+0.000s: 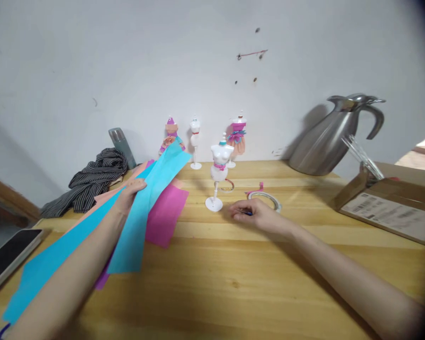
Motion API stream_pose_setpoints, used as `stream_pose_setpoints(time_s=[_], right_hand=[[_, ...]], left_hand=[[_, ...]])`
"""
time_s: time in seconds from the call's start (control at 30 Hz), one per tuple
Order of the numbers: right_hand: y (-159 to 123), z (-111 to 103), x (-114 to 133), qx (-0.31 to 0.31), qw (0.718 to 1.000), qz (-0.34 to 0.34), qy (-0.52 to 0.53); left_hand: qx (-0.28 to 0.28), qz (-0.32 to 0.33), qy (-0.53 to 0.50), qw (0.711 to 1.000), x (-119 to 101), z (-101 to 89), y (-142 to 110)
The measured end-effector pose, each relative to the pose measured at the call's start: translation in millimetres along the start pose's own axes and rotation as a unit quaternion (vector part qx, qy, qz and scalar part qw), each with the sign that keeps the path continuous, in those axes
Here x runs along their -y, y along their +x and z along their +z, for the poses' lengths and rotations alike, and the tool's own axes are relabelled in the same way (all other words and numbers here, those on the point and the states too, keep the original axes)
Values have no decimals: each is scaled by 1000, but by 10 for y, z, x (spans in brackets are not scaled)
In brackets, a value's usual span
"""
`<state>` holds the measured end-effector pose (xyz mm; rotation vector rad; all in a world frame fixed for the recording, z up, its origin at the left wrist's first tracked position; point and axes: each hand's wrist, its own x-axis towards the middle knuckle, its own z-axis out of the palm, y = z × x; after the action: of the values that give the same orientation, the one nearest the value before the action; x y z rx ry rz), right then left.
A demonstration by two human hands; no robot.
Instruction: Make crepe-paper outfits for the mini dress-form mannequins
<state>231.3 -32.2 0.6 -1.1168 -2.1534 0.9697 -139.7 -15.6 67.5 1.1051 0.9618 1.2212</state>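
My left hand [132,189] is closed on a blue sheet of crepe paper [152,203], which hangs in two long flaps either side of my wrist. Beneath it lie a magenta sheet [167,215] and some peach and purple sheets. My right hand [250,212] rests low over the table, fingers curled round a small dark-blue object that I cannot make out. Just left of those fingers a small white dress-form mannequin [219,163] stands upright, with a teal band at its neck and a pink one at its waist.
Three more mannequins line the wall, among them a bare one [195,127] and one in a pink-and-peach dress [238,137]. A tape roll [276,204], steel jug [320,141], cardboard box [393,203], striped cloth [95,182], flask [122,146] and phone [10,255] also occupy the wooden table [212,283].
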Motion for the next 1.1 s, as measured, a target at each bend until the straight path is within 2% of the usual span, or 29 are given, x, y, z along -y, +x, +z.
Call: stream_pose_setpoints(time_s=[0.1,0.2,0.3,0.4,0.43,0.5,0.57,0.67,0.77,0.83,0.9,0.97,1.03,1.1], right_hand=[[-46,64,210,-35,991,-11,127],[-127,128,474,-67,973,-53,213],[-219,170,715,-110,938,-61,322],[-282,157,876,-188,900,-55,390],[-291,138,907,-216,890,-50,398],[-289,84,931,-282,875,-30,392],[-261,14,912,-359,859,-14,364],[-195,-100,839,-436,837,-3,330],[-134,-206,754,-463,823,14,330],[-109,-274,695,-482,817,24,317],[-93,-344,632,-500,808,33,309],[-82,-413,573,-510,800,38,315],[-72,-473,524,-512,796,41,321],[-61,-514,488,-519,792,39,320]], left_hand=[[102,52,11,993,64,214,-153],[227,55,23,972,154,512,-255],[339,50,17,939,251,803,-266],[405,20,28,914,324,1046,-206],[411,2,42,911,339,1124,-181],[386,-35,81,918,357,1289,-137],[316,-46,110,941,368,1468,-110],[247,14,130,960,397,1715,-99],[183,114,241,946,457,1850,-81],[151,134,293,934,509,1858,-46],[150,111,304,934,548,1812,1],[174,59,293,938,550,1730,40],[232,-31,252,939,506,1633,59],[314,-133,187,921,437,1537,65]])
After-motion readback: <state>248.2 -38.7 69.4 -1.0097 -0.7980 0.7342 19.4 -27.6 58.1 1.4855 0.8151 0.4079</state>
